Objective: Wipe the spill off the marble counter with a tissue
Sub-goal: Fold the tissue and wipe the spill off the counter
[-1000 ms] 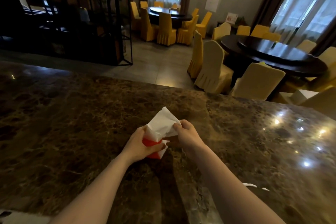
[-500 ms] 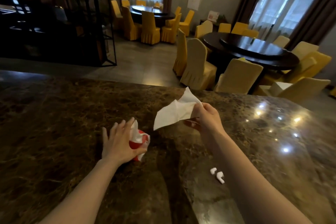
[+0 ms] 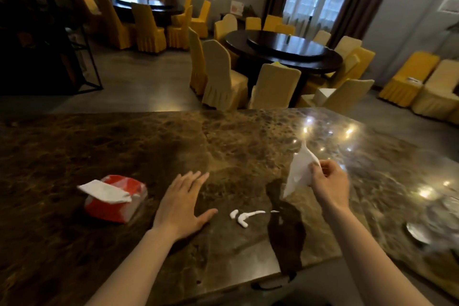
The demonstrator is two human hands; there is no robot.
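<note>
Tissue in hand, spill not yet wiped.

The right hand pinches a white tissue by one edge, held above the marble counter; the left hand lies flat and empty. The white spill sits between them. The tissue looks light, limp and easily torn; better bunched into a pad than held by a corner.

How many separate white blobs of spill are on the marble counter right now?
3: a small white blob nearest the left hand, a long hooked white streak beside it, and a tiny white fleck toward the right. None looks hidden.
</note>
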